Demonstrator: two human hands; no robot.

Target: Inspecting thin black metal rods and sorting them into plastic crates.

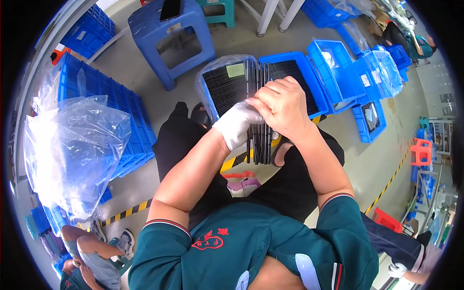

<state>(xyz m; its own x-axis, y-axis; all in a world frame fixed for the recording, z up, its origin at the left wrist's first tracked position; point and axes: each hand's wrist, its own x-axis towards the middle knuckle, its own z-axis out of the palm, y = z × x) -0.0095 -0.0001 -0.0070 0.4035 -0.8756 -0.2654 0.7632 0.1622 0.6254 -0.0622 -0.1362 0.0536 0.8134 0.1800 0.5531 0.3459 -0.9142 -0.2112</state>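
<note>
A bundle of thin black rods point(264, 149) stands lengthwise in front of me, above my lap. My left hand point(238, 124), in a white glove, is closed round the bundle from the left. My bare right hand point(286, 107) is closed over the rods from the right, its thumb against them beside the glove. Its curled fingers hide which rods it grips. Just beyond my hands sit two blue bins of similar black rods: the left bin point(207, 93) is lined with clear plastic and has a yellow-green note point(236, 70) on top; the right bin point(315, 92) is partly hidden.
A blue stool point(166, 29) carrying a dark phone point(171, 8) stands at far left. Stacked blue crates point(104, 104) with clear plastic sheeting point(72, 150) rise on my left. More blue bins point(336, 67) are at right. People sit or stand at lower left, lower right and upper right.
</note>
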